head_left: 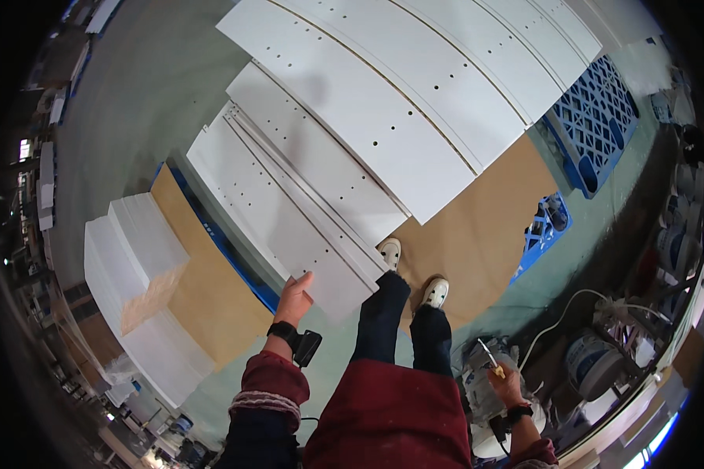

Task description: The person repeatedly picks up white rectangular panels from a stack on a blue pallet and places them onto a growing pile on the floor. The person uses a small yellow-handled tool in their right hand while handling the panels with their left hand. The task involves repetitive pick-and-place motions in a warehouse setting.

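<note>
White panels (352,94) over brown sheet (469,234); green floor (164,86).

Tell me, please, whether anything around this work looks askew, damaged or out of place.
The brown sheet looks slightly askew, leaving a corner of a blue pallet bare on the right. The ends of the white panels are staggered, not flush. I see no clear spill or damage.

No legible writing or numbers anywhere.
</note>
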### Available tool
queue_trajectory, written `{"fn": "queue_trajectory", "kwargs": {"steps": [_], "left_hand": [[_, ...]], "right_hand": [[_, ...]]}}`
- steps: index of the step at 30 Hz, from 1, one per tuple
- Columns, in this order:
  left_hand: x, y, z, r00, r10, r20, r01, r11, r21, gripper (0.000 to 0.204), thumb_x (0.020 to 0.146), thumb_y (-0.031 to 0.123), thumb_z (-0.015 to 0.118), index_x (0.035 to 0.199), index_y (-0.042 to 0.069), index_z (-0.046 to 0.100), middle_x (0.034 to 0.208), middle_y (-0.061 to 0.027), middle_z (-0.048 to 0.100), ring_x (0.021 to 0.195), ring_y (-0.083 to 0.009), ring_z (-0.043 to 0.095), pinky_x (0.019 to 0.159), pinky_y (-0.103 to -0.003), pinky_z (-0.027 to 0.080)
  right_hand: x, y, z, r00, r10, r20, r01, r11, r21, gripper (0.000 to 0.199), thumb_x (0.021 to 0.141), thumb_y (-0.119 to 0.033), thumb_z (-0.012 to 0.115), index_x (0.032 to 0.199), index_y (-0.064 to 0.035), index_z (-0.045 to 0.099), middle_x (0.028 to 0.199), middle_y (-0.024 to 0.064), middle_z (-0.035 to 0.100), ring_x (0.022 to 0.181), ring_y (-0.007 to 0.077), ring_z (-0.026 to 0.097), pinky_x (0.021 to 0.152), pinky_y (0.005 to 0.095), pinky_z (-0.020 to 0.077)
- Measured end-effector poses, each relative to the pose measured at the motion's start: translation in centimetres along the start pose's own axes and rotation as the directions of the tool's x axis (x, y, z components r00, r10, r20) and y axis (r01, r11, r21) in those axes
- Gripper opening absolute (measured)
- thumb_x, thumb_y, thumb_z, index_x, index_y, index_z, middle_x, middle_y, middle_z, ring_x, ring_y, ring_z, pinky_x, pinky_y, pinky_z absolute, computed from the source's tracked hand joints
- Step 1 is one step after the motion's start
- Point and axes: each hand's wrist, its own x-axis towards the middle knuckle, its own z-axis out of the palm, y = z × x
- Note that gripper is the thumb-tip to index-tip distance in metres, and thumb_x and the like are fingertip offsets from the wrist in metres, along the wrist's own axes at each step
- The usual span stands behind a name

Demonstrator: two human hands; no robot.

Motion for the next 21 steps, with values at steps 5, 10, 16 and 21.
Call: {"fn": "queue_trajectory", "kwargs": {"steps": [5, 10, 16, 21], "left_hand": [[3.4, -2.0, -2.5, 0.983, 0.062, -0.170, -0.050, 0.996, 0.071, 0.024, 0.080, 0.008, 0.056, 0.101, 0.002, 0.046, 0.100, -0.0069, 0.052, 0.094, -0.0198, 0.052, 0.081, -0.034, 0.042], [3.5, -2.1, -1.7, 0.978, 0.025, -0.205, 0.032, 0.962, 0.270, 0.019, 0.080, 0.006, 0.054, 0.096, 0.003, 0.047, 0.102, -0.0087, 0.051, 0.095, -0.0205, 0.050, 0.087, -0.035, 0.040], [3.3, 0.4, 1.9, 0.867, 0.313, -0.388, 0.158, 0.566, 0.809, 0.032, 0.074, 0.010, 0.059, 0.102, 0.001, 0.047, 0.096, -0.0103, 0.050, 0.091, -0.0196, 0.049, 0.080, -0.034, 0.041], [2.3, 1.0, 7.0, 0.816, 0.576, -0.055, -0.133, 0.280, 0.951, 0.036, 0.075, 0.006, 0.057, 0.109, -0.003, 0.046, 0.094, -0.0155, 0.054, 0.085, -0.0223, 0.054, 0.075, -0.032, 0.045]], "right_hand": [[0.0, -3.3, 1.2, 0.998, 0.067, 0.021, -0.070, 0.985, 0.155, 0.028, 0.071, -0.016, 0.066, 0.096, -0.0059, 0.058, 0.075, 0.0105, 0.060, 0.070, 0.0176, 0.059, 0.065, 0.0294, 0.0451], [0.0, -2.5, 2.9, 1.000, -0.025, -0.002, 0.025, 0.988, 0.152, 0.026, 0.070, -0.015, 0.065, 0.092, -0.0052, 0.057, 0.077, 0.0127, 0.059, 0.071, 0.0270, 0.059, 0.064, 0.0322, 0.0456], [-0.1, -1.4, 3.2, 1.000, -0.006, 0.010, 0.005, 0.986, 0.165, 0.027, 0.070, -0.018, 0.065, 0.093, -0.0056, 0.057, 0.079, 0.0157, 0.059, 0.075, 0.0331, 0.058, 0.065, 0.0352, 0.0457], [-0.7, -0.8, 3.2, 0.998, 0.067, -0.017, -0.063, 0.982, 0.179, 0.027, 0.071, -0.018, 0.065, 0.093, -0.0055, 0.056, 0.080, 0.0156, 0.060, 0.076, 0.0335, 0.058, 0.066, 0.0361, 0.0454]]}}
